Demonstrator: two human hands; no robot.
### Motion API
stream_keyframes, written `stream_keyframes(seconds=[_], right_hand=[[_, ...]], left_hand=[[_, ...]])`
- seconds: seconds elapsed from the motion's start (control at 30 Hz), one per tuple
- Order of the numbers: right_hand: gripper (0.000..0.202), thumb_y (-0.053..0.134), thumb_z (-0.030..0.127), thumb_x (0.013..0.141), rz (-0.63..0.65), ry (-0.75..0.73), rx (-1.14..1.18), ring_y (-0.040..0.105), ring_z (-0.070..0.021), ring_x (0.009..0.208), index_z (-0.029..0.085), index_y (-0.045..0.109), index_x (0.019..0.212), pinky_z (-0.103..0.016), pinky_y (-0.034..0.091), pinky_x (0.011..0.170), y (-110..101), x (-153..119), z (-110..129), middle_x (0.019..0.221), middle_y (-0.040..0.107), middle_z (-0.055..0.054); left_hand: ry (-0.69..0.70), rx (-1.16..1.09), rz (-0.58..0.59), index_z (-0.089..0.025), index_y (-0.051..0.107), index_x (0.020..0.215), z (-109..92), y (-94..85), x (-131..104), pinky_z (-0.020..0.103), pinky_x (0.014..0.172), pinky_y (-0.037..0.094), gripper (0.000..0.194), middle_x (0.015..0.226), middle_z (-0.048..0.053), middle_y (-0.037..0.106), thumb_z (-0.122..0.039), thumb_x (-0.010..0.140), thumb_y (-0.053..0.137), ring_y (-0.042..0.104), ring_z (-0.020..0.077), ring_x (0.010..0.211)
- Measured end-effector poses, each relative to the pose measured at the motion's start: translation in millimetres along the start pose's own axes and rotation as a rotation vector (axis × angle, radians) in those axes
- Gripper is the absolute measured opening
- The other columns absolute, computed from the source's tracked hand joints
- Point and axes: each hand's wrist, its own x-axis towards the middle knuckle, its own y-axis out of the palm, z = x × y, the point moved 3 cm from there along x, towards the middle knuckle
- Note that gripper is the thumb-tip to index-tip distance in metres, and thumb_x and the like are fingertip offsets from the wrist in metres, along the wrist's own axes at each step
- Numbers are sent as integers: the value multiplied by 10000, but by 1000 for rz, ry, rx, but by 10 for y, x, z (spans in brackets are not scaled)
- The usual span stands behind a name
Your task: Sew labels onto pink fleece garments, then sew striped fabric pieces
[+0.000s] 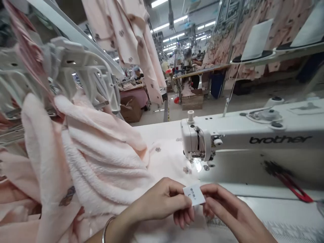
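A small white garment label printed with dark characters and an "L" is held up in front of the sewing machine. My left hand pinches its left side between thumb and forefinger. At its right edge, my right hand has thumb and fingertips closed on the label as well. Below and behind both hands spreads pale pink fleece fabric with small dark motifs, its far edge reaching the lit needle area. Whether fabric touches the lower fingers is hidden.
Red-handled scissors lie on the machine bed at right. White clamp hangers carry fabric on the left. Thread cones stand on a shelf above the machine. More pink garments hang overhead; co-workers sit farther back near a cardboard box.
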Motion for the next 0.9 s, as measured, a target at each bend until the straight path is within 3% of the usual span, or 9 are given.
stream_keyframes(seconds=[0.1, 0.2, 0.3, 0.4, 0.53, 0.77, 0.9], right_hand=[[328, 492, 483, 867, -34, 75, 18, 523, -134, 636, 192, 557, 729, -221, 456, 591, 106, 66, 117, 661, 532, -5], [330, 503, 479, 860, -118, 81, -23, 481, -123, 616, 192, 537, 701, -218, 411, 571, 183, 76, 86, 643, 491, 9], [308, 494, 456, 872, -130, 85, -75, 472, -115, 618, 197, 533, 709, -213, 386, 566, 204, 62, 49, 652, 490, 16], [283, 479, 439, 883, -99, 55, -128, 487, -121, 634, 198, 536, 746, -215, 391, 567, 202, 62, 45, 677, 508, 9], [262, 480, 435, 885, -95, 53, -119, 512, -129, 668, 195, 549, 804, -223, 413, 603, 215, 86, 45, 715, 534, 1], [290, 475, 414, 895, -153, 74, -125, 487, -108, 616, 196, 531, 712, -207, 389, 559, 226, 95, 61, 646, 514, 19], [167, 461, 331, 915, -259, -131, -389, 552, -135, 691, 205, 568, 894, -224, 453, 596, 168, -20, -84, 766, 580, -17]], left_hand=[[3, 83, -25, -111, 607, 665, 73, -14, 9, 169, 495, 401, 236, 585, 9, 545, -245, 818, 488, 506, 72, 499], [98, 165, -206, -134, 605, 807, 109, -93, 24, 170, 558, 413, 187, 697, 4, 569, -321, 796, 601, 528, 82, 605], [144, -8, -323, -133, 564, 845, 170, -138, 42, 183, 593, 445, 270, 703, 8, 582, -363, 752, 670, 552, 96, 639], [110, -139, -332, -117, 548, 766, 223, -140, 61, 187, 569, 460, 272, 628, 18, 591, -363, 761, 663, 557, 92, 574], [105, -154, -323, -110, 563, 743, 219, -135, 61, 185, 571, 472, 262, 621, 18, 598, -346, 753, 677, 566, 89, 566], [98, -91, -322, -113, 584, 773, 270, -126, 84, 191, 578, 480, 233, 629, 17, 597, -331, 760, 665, 575, 102, 599], [65, 92, -400, -130, 598, 758, 157, -222, 55, 198, 539, 464, 220, 588, 18, 605, -346, 774, 637, 578, 116, 551]])
